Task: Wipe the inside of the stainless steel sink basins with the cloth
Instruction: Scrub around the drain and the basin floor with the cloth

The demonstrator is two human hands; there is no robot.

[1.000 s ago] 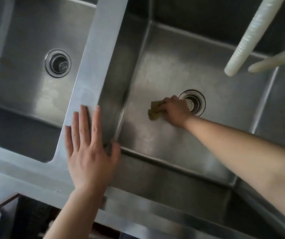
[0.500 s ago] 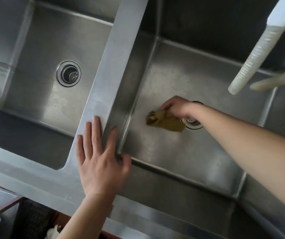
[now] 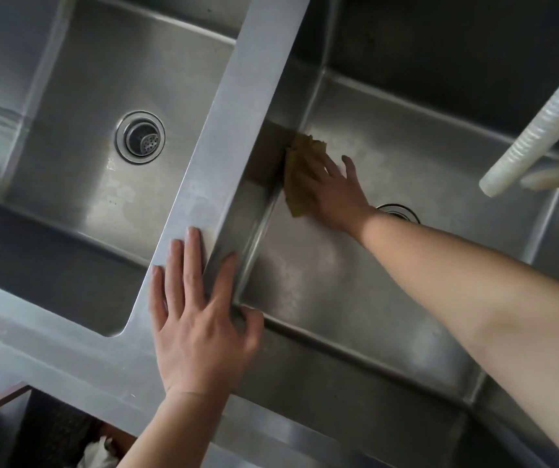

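Cloth (image 3: 300,170): one, yellow | basins: two, right basin (image 3: 389,136), left basin (image 3: 79,96) | right hand (image 3: 334,194) presses cloth, fingers spread flat | left hand (image 3: 197,319) flat on divider (image 3: 237,113), fingers straight

L hand (image 3: 200,329) flat, fingers spread; R hand (image 3: 335,194) flat, arm stretched fwd.

Both forearms are bare from wrist to the frame edge, with no sleeve in sight. The left hand (image 3: 200,329) and the right hand (image 3: 334,194) wear no gloves, rings, watch or bracelet. The visible fingernails are short and unpainted.
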